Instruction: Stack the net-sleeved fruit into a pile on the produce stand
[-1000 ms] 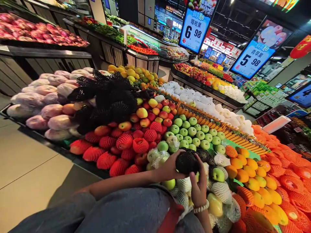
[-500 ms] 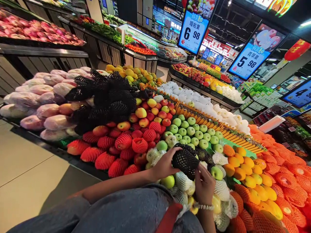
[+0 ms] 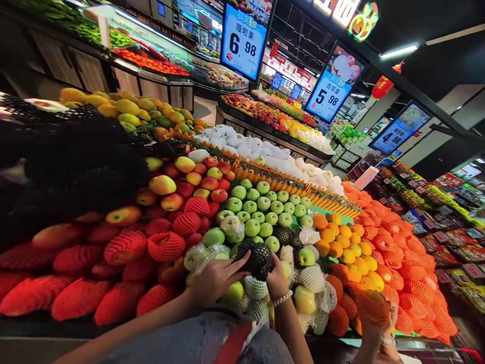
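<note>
A black foam fruit net point(image 3: 260, 260), rounded and bulging, sits between my hands over the pile of fruit. My left hand point(image 3: 215, 278) grips it from the left, with its fingers reaching along the top. From the right, my right hand point(image 3: 278, 280), with a pale beaded bracelet at the wrist, pinches its edge. What lies inside the net is hidden by the mesh. Green apples point(image 3: 263, 203) are heaped just behind it. Fruit in white foam nets point(image 3: 255, 287) lies just below, between my wrists.
Red-netted fruit point(image 3: 125, 247) fills the left; a pile of black nets point(image 3: 83, 162) is beyond it. Oranges point(image 3: 337, 237) and orange-netted fruit point(image 3: 394, 258) are at right. Another person's hand point(image 3: 390, 316) holds an orange-netted fruit point(image 3: 373, 307) at lower right. Price screens point(image 3: 244, 40) hang overhead.
The view has swung right and closer to the display. My left hand has shifted on the black net, its fingers now stretched along it. Another person's hand with netted fruit has appeared at lower right.
</note>
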Demonstrator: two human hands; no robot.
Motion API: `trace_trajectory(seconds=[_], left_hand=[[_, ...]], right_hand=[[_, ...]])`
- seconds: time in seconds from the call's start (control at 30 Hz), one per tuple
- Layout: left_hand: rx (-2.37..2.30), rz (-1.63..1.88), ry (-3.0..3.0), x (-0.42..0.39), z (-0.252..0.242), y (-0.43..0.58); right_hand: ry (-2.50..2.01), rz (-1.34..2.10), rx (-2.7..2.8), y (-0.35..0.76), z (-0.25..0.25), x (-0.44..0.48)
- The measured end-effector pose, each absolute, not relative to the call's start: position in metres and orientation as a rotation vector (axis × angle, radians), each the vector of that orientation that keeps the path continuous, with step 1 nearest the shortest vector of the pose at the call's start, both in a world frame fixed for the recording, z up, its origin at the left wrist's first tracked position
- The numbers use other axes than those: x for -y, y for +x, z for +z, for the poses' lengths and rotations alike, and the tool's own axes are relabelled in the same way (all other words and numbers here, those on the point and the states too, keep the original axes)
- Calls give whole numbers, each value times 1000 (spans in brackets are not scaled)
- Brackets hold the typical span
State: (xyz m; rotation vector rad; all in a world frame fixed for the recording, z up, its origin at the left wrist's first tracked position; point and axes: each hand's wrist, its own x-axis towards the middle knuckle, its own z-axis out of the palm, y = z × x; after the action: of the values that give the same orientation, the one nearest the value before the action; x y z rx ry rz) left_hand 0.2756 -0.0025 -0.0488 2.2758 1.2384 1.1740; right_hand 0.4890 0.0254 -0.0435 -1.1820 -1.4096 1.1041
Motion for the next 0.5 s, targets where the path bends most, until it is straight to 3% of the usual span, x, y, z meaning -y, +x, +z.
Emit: trace_trajectory(seconds=[0.1,0.3,0.5], left_hand=[[-1239,1186,2338,2,-44,264],[-1439,1203,2243,-3,-30,241],[-1950,1781,1911,-14,-21,183]], right_hand=[[-1162,1241,1266,483,-56,-27],[-1185,1072,1235,491,-60,-27],[-1343,830,1257,546,-48,-54]])
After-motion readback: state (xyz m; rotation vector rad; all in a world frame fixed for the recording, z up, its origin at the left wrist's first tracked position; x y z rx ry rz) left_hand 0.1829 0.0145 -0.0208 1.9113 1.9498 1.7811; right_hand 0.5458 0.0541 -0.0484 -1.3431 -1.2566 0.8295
